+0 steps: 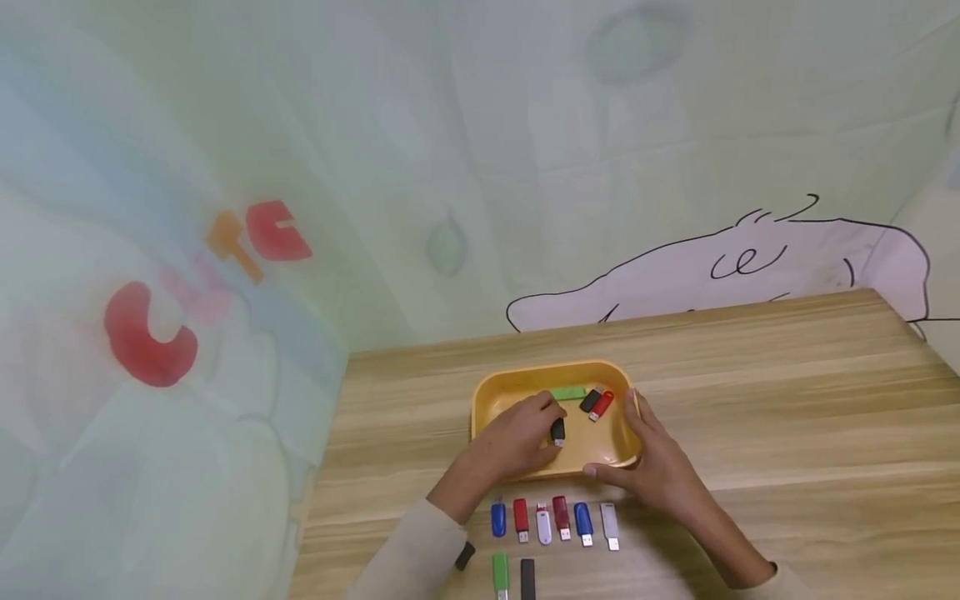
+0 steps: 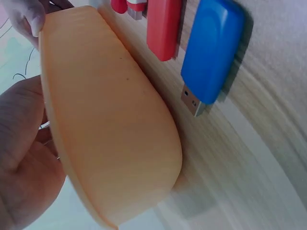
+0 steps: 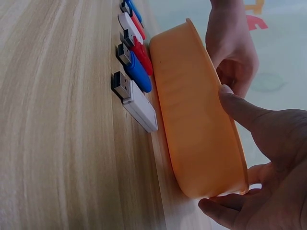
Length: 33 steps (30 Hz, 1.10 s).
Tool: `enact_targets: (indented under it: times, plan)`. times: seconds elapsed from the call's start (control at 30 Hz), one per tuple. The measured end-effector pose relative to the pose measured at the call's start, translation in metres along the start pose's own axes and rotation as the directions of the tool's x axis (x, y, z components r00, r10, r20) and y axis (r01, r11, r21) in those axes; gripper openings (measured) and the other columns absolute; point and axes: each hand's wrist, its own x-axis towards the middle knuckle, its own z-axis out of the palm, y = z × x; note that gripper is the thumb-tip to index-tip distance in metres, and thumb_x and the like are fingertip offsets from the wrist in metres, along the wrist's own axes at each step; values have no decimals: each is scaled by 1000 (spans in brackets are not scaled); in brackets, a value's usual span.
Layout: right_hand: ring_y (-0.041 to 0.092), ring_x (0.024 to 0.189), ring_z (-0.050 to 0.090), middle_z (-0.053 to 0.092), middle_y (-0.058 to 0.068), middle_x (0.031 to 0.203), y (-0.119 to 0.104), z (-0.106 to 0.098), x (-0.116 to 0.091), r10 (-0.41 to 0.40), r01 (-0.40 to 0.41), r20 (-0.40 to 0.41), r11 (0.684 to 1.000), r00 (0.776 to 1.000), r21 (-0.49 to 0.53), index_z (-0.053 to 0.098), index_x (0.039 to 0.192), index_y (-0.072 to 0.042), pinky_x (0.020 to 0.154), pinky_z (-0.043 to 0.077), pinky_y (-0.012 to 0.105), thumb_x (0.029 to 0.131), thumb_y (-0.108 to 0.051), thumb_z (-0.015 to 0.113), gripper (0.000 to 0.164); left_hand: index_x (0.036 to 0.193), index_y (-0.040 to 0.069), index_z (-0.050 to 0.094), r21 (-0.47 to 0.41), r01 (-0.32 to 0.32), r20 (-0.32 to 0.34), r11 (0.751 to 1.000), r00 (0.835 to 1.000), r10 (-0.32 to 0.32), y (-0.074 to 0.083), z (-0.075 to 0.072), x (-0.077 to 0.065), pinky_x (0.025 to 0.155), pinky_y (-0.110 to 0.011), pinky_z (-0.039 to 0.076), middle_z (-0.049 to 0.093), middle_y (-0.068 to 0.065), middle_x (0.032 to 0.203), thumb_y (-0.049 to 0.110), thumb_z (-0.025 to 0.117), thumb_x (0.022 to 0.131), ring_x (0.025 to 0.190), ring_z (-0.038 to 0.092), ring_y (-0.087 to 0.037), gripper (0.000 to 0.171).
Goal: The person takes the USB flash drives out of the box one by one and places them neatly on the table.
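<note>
A yellow plastic tray (image 1: 487,385) stands on the table; its orange-looking outer wall fills much of both wrist views. My left hand (image 1: 521,433) reaches inside it, fingertips and thumb around a black USB stick (image 1: 557,431). At the tray's right front corner, my right hand (image 1: 663,467) grips the rim, thumb along the front and fingers round the side, as the right wrist view also shows of the right hand (image 3: 273,158). Inside, toward the back, lie a green USB stick (image 1: 568,392), another black stick (image 1: 591,400) and a red stick (image 1: 602,406).
In front of the tray runs a row of several USB sticks, from a blue one (image 1: 498,518) to a white one (image 1: 610,527). Nearer are a green stick (image 1: 501,575), a black one (image 1: 528,578) and a dark piece (image 1: 465,556) beside my left sleeve. A printed curtain (image 1: 390,208) hangs behind the table.
</note>
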Motion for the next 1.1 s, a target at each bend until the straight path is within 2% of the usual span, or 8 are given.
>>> enact_targets:
  times: [0.3, 0.67, 0.93, 1.1]
  plan:
    - [56, 156, 24, 8, 24, 177, -1, -1, 2, -8, 8, 1, 1000, 1000, -3, 9, 170, -8, 119, 36, 65, 79, -56, 90, 131, 136, 11, 68, -2, -28, -31, 1000, 999, 28, 4, -7, -11, 107, -26, 56, 64, -1, 127, 29, 79, 97, 113, 63, -13, 44]
    - [56, 156, 25, 10, 24, 177, 1, -1, 1, -18, 18, -7, 1000, 1000, -5, 11, 170, -8, 119, 36, 66, 79, -55, 91, 130, 138, 13, 66, 1, -20, -39, 1000, 999, 20, 10, -15, -27, 108, -28, 55, 65, -1, 136, 34, 79, 97, 121, 64, -14, 48]
    - [57, 155, 26, 10, 24, 177, 0, 0, 2, -13, 13, -5, 1000, 1000, -1, 11, 170, -9, 118, 38, 65, 79, -54, 91, 129, 139, 13, 66, 2, -54, -45, 999, 998, 54, 12, -18, -41, 110, -27, 54, 65, 0, 137, 36, 78, 98, 123, 64, -13, 48]
    - [57, 155, 26, 10, 24, 177, 0, 1, 1, -13, 13, -6, 1000, 1000, 0, 11, 170, -7, 118, 39, 65, 79, -53, 91, 129, 138, 11, 67, -31, -84, -72, 996, 994, 82, 13, -18, -52, 108, -26, 55, 66, -1, 136, 34, 79, 98, 122, 65, -14, 48]
